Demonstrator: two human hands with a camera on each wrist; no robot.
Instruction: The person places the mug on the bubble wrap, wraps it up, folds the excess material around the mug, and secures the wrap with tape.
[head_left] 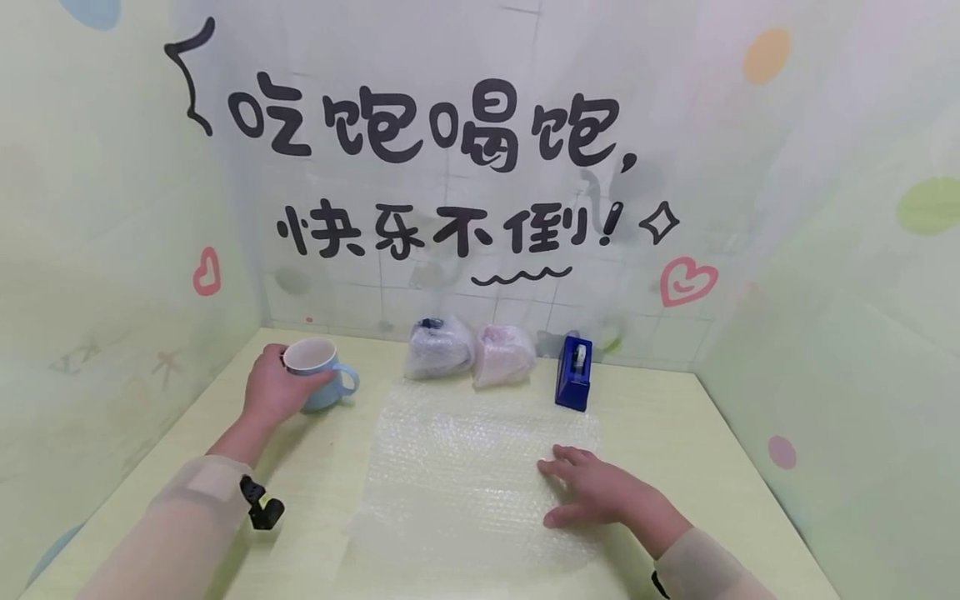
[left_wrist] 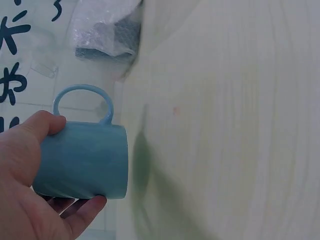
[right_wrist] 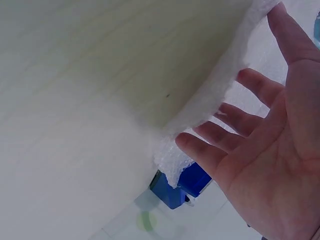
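Note:
My left hand (head_left: pixel 276 390) grips a light blue mug (left_wrist: pixel 87 157) round its body, thumb on one side and fingers on the other. The mug's handle (head_left: pixel 349 380) points right in the head view. In the left wrist view a shadow lies apart from the mug's base, so it appears slightly above the table. A sheet of clear bubble wrap (head_left: pixel 457 475) lies flat in the middle. Over its right edge my right hand (head_left: pixel 603 492) is spread, holding nothing. Its fingertips are at the wrap's edge (right_wrist: pixel 200 107) in the right wrist view; firm contact cannot be told.
Two bubble-wrapped bundles (head_left: pixel 441 350) (head_left: pixel 504 357) stand side by side at the back wall. To their right is a blue tape dispenser (head_left: pixel 574 379), close to the wrap's far right corner. Printed walls enclose the pale wooden table (head_left: pixel 675 467) at the back and sides.

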